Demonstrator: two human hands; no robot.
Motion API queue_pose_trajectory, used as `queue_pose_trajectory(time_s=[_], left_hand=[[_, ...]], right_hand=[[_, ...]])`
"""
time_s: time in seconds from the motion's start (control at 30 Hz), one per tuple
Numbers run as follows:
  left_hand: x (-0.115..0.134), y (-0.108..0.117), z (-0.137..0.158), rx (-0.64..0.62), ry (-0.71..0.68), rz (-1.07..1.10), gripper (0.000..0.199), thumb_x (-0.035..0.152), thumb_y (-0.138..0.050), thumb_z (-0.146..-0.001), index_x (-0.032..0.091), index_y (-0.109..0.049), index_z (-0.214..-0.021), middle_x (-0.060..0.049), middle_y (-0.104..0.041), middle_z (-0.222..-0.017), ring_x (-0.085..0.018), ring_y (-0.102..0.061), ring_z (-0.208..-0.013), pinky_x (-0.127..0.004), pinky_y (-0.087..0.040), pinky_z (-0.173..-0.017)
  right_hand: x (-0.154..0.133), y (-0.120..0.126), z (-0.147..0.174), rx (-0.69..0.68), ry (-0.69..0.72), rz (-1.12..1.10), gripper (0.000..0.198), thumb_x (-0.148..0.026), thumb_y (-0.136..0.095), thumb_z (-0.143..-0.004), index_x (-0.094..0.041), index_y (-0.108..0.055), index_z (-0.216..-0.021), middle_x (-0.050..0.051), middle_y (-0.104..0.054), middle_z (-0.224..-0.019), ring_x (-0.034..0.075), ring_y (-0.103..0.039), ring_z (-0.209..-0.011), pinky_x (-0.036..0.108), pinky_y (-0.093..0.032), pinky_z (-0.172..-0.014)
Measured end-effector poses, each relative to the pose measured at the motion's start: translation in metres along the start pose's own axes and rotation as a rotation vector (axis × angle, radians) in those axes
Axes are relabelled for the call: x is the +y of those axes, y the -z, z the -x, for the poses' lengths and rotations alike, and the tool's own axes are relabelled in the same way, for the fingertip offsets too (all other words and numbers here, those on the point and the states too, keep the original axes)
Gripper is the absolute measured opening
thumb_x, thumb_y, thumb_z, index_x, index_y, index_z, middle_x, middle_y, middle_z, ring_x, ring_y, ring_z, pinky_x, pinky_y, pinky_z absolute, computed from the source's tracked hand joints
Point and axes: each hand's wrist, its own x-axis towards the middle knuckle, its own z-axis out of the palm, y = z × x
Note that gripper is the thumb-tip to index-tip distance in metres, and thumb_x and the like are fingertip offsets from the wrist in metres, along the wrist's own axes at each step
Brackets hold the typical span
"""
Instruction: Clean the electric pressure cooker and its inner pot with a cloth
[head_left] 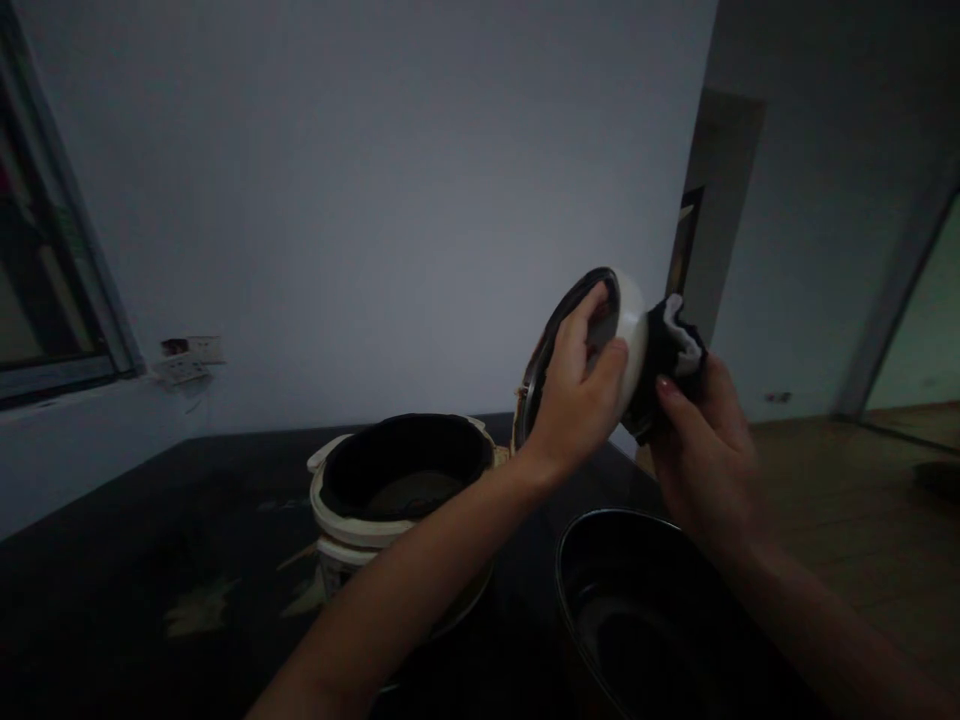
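Note:
A white rice cooker point(352, 530) with a dark inner pot point(409, 480) stands on the black table, its lid point(634, 330) raised and tilted at the right. My left hand point(581, 385) grips the lid's edge, fingers on the inner side and thumb on the white rim. Closed around a black and white cloth point(667, 365), my right hand point(705, 450) presses it against or very near the lid's outer face. Contact between cloth and lid is hard to make out in the dim light.
A dark round basin point(622, 600) sits at the front right of the black table point(247, 480). Behind rises a pale wall point(375, 200) with a loose socket point(184, 365) at the left. A window frame point(67, 200) is at far left; wooden floor point(847, 480) lies right.

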Motion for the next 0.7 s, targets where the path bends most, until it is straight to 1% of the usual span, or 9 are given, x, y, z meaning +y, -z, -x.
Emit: queue_pose_trajectory(time_s=[0.1, 0.17, 0.27, 0.37, 0.43, 0.5, 0.57, 0.63, 0.7], left_hand=[[-0.004, -0.005, 0.000, 0.043, 0.060, 0.104, 0.031, 0.014, -0.047, -0.093, 0.022, -0.057, -0.121, -0.008, -0.057, -0.136, -0.020, -0.051, -0.132, -0.036, -0.033, -0.115], [-0.007, -0.006, 0.000, 0.063, 0.129, 0.186, 0.027, 0.013, -0.045, -0.093, 0.022, -0.058, -0.115, -0.007, -0.061, -0.127, -0.019, -0.055, -0.126, -0.036, -0.037, -0.112], [-0.009, -0.008, 0.000, 0.089, 0.212, 0.272, 0.023, 0.012, -0.045, -0.093, 0.022, -0.060, -0.107, -0.006, -0.065, -0.114, -0.019, -0.059, -0.117, -0.036, -0.043, -0.105], [-0.009, -0.008, 0.003, 0.082, 0.226, 0.310, 0.020, 0.014, -0.045, -0.093, 0.020, -0.062, -0.103, -0.007, -0.066, -0.106, -0.019, -0.061, -0.110, -0.035, -0.046, -0.099], [-0.007, -0.003, 0.006, 0.045, 0.221, 0.311, 0.020, 0.014, -0.046, -0.093, 0.020, -0.063, -0.102, -0.007, -0.066, -0.103, -0.019, -0.062, -0.106, -0.035, -0.047, -0.098], [-0.002, 0.009, 0.008, -0.013, 0.201, 0.289, 0.020, 0.016, -0.047, -0.093, 0.020, -0.065, -0.102, -0.006, -0.067, -0.102, -0.019, -0.063, -0.104, -0.036, -0.046, -0.098], [0.006, 0.030, 0.010, -0.058, 0.156, 0.228, 0.020, 0.019, -0.049, -0.093, 0.021, -0.067, -0.102, -0.006, -0.067, -0.101, -0.019, -0.063, -0.102, -0.036, -0.046, -0.098], [0.017, 0.057, 0.010, -0.066, 0.110, 0.116, 0.018, 0.022, -0.053, -0.092, 0.022, -0.069, -0.100, -0.005, -0.068, -0.101, -0.019, -0.063, -0.100, -0.036, -0.047, -0.097], [0.031, 0.087, 0.011, -0.025, 0.075, 0.024, 0.017, 0.023, -0.055, -0.091, 0.023, -0.071, -0.098, -0.004, -0.069, -0.099, -0.018, -0.063, -0.099, -0.036, -0.048, -0.098]], right_hand=[[-0.002, 0.003, 0.003, 0.098, -0.029, -0.035, 0.038, -0.037, -0.070, -0.082, -0.033, -0.062, -0.119, 0.000, -0.060, -0.136, 0.024, -0.050, -0.136, 0.053, -0.029, -0.120], [-0.002, 0.005, 0.005, 0.138, -0.037, -0.047, 0.040, -0.039, -0.072, -0.081, -0.032, -0.062, -0.119, 0.002, -0.060, -0.136, 0.026, -0.052, -0.133, 0.055, -0.032, -0.119], [-0.001, 0.009, 0.008, 0.135, -0.029, -0.027, 0.047, -0.040, -0.073, -0.080, -0.033, -0.059, -0.125, 0.004, -0.059, -0.138, 0.027, -0.053, -0.131, 0.055, -0.037, -0.115], [0.000, 0.011, 0.010, 0.108, -0.003, 0.041, 0.051, -0.040, -0.076, -0.078, -0.035, -0.058, -0.126, 0.003, -0.059, -0.137, 0.027, -0.054, -0.131, 0.053, -0.039, -0.114], [0.000, 0.013, 0.011, 0.106, 0.005, 0.090, 0.052, -0.040, -0.078, -0.076, -0.035, -0.059, -0.124, 0.002, -0.061, -0.134, 0.027, -0.054, -0.131, 0.052, -0.039, -0.115], [0.000, 0.015, 0.011, 0.113, 0.014, 0.135, 0.054, -0.040, -0.080, -0.074, -0.035, -0.059, -0.123, 0.002, -0.062, -0.133, 0.027, -0.053, -0.132, 0.052, -0.037, -0.116], [0.000, 0.017, 0.010, 0.121, 0.025, 0.163, 0.058, -0.040, -0.082, -0.071, -0.035, -0.059, -0.124, 0.002, -0.062, -0.133, 0.028, -0.053, -0.132, 0.053, -0.035, -0.117], [0.000, 0.018, 0.011, 0.143, 0.029, 0.182, 0.061, -0.039, -0.083, -0.068, -0.034, -0.059, -0.124, 0.002, -0.062, -0.132, 0.029, -0.054, -0.130, 0.055, -0.034, -0.117], [0.000, 0.019, 0.013, 0.171, 0.043, 0.217, 0.057, -0.038, -0.083, -0.067, -0.035, -0.061, -0.119, 0.002, -0.063, -0.129, 0.029, -0.055, -0.128, 0.055, -0.034, -0.117]])
